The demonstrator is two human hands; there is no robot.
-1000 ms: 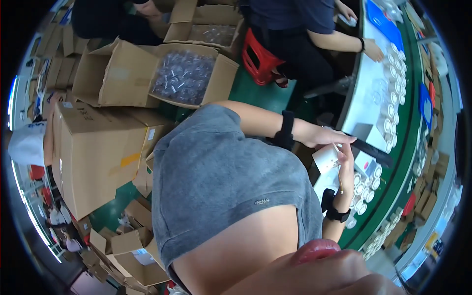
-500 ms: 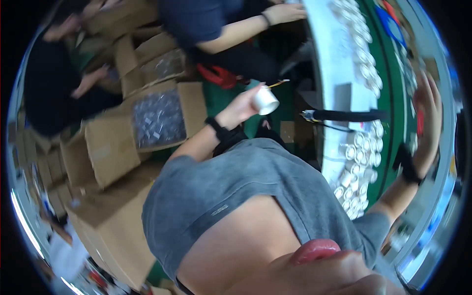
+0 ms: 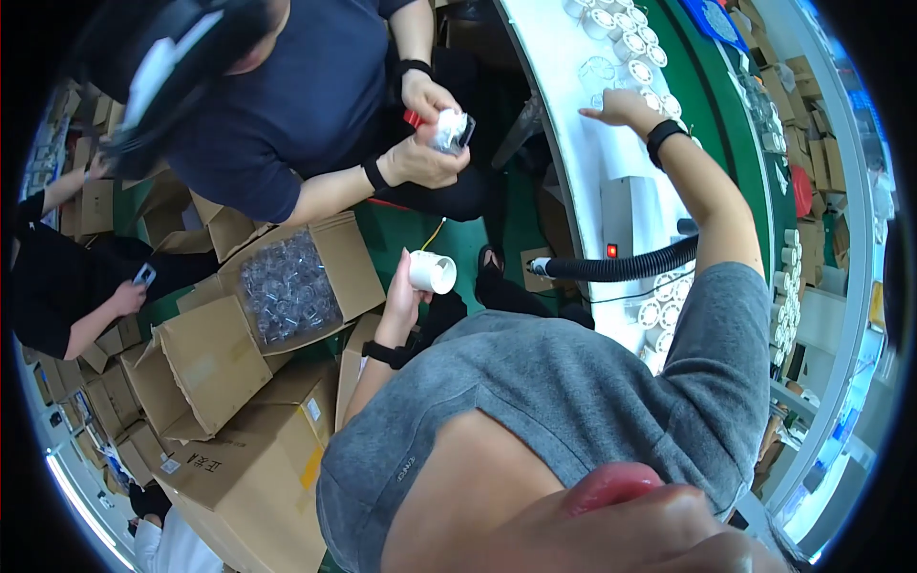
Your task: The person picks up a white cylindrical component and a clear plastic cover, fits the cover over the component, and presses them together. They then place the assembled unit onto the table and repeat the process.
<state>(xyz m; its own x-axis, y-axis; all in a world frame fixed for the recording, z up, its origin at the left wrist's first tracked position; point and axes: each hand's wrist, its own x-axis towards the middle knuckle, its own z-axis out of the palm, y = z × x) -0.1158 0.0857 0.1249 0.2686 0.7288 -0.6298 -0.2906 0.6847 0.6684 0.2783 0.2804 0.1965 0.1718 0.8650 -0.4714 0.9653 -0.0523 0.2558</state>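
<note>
My left hand (image 3: 402,298) is closed round a white cylindrical housing (image 3: 426,271), whose hollow end faces right; a thin yellow wire (image 3: 435,234) sticks up from it. Over the white bench (image 3: 564,105) at the upper right, my right hand (image 3: 627,109) reaches forward, back of the hand up. One of its fingers stretches out to the left, and the others are partly hidden; nothing shows in its grasp. Clear round plastic pieces (image 3: 598,73) lie just beyond it. Rows of white round housings (image 3: 630,46) stand close by on the bench.
A black corrugated hose (image 3: 621,267) crosses the bench edge. At left, an open carton (image 3: 349,267) holds clear plastic parts, beside a large carton (image 3: 258,477). A co-worker (image 3: 287,105) sits ahead, handling a wrapped part (image 3: 451,132). A green belt (image 3: 731,172) runs along the right.
My right hand has swung from the far right, across the belt, to the bench. My left hand, still holding the housing, has come down and left. The co-worker ahead now appears nearer.
</note>
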